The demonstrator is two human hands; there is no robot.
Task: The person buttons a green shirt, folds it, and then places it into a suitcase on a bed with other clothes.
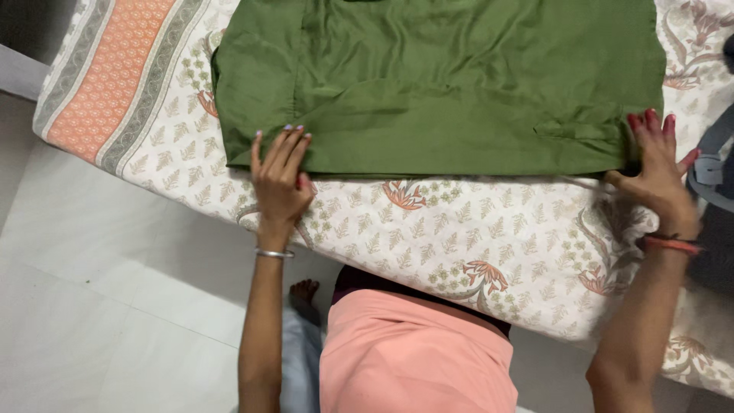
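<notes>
A green garment (443,84) lies spread flat on a bed covered by a cream floral sheet (459,237). My left hand (280,180) rests at the garment's near left corner, fingers stretched onto the cloth and thumb tucked at its hem. My right hand (657,164) is at the near right corner, fingertips on the green fabric, thumb out over the sheet. Whether either hand pinches the hem or only presses on it is unclear. A thin bangle circles my left wrist and a red band my right.
The sheet has an orange and grey patterned border (107,76) at the far left. A grey strap with a buckle (711,164) lies at the right edge. White tiled floor (115,306) runs below the bed, with my foot (303,298) on it.
</notes>
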